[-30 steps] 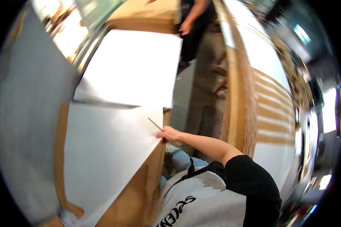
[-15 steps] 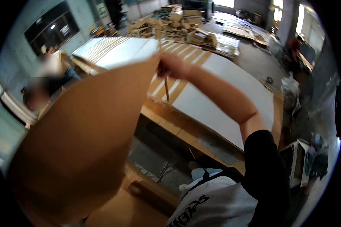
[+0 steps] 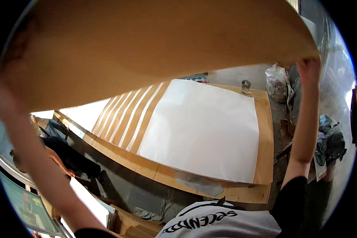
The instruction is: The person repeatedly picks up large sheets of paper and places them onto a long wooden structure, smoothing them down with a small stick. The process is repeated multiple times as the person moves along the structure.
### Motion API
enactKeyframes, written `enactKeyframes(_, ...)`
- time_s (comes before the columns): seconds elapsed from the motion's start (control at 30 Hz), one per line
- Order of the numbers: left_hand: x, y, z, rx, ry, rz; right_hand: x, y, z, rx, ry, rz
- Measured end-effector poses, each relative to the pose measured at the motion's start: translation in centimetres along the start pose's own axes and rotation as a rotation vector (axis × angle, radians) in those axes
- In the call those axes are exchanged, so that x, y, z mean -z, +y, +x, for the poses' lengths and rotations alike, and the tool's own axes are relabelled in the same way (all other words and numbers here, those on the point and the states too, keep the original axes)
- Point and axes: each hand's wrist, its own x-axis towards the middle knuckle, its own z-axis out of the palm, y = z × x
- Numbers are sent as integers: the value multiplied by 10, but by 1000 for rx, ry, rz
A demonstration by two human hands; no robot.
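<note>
A large brown sheet (image 3: 158, 43), of paper or thin board, is stretched overhead between my raised hands and fills the top of the view. My right hand (image 3: 308, 70) is closed on its corner at the right. At the far left my left hand (image 3: 8, 93) grips the other end, blurred, its fingers partly lost against the brown. Below the sheet, a big white sheet (image 3: 202, 131) lies flat on a wooden table (image 3: 242, 193). To its left, brown and white bands (image 3: 135, 115) alternate like staggered sheet edges.
A drinking glass (image 3: 246, 86) stands at the table's far right corner. Beyond it sits a clear plastic bag (image 3: 276, 83). At lower left, a co-worker's hand (image 3: 70, 173) is at a stack of white sheets (image 3: 92, 204). Cloths (image 3: 331, 137) are heaped at the right.
The brown sheet has swung from hanging at my left to spread overhead. My right hand has moved far right with its corner; my left hand has come into view. The view has turned right.
</note>
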Motion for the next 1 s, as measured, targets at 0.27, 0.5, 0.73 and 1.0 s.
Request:
enactKeyframes(0.27, -119, -193, -160, 721, 367, -547, 27, -22, -213, -179, 1045, -745)
enactKeyframes(0.5, -148, -293, -378, 1390, 324, -628, 8, 73, -405, -757, 1303, -529)
enactKeyframes(0.73, -200, -336, -514, 1649, 327, -579, 53, 101, -559, -1037, 1302, -304)
enactKeyframes(1.0, -186, -328, -540, 1580, 528, -736, 65, 125, -589, -1192, 1514, -359)
